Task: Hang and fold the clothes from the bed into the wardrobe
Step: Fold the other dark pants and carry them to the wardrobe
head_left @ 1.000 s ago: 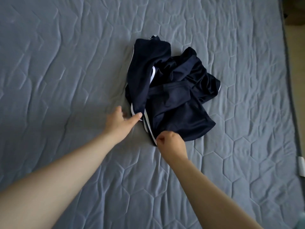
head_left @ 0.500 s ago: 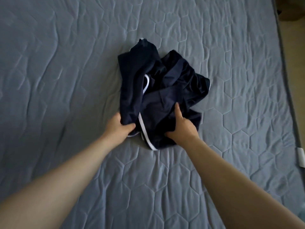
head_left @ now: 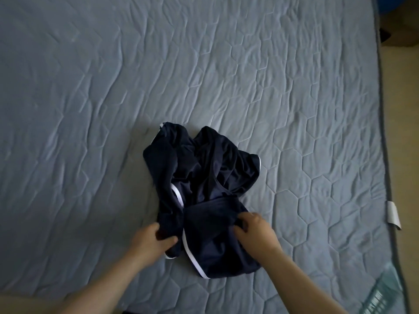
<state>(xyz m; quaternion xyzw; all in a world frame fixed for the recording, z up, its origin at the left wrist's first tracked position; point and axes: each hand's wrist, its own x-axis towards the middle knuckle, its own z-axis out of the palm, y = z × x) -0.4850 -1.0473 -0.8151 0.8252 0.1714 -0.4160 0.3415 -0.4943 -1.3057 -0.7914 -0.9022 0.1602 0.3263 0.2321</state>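
Note:
A crumpled navy garment with white piping (head_left: 204, 177) lies in a heap on the grey-blue quilted bed (head_left: 90, 109). My left hand (head_left: 150, 242) grips the garment's near left edge, thumb and fingers curled round a fold of the cloth. My right hand (head_left: 255, 232) pinches the fabric at the near right part of the heap, fingers bent into the cloth. Both forearms reach in from the bottom of the view. The wardrobe is not in sight.
The bed's right edge (head_left: 385, 155) runs down the right side, with a white label (head_left: 393, 214) on it. Beyond it lies pale floor, a brown object (head_left: 401, 35) at top right, and a pale ribbed thing (head_left: 381, 293) at bottom right.
The view has tilted up, so the garment sits lower in the frame. My right hand went from lying flat on the cloth to pinching it. My left hand keeps its hold on the left edge.

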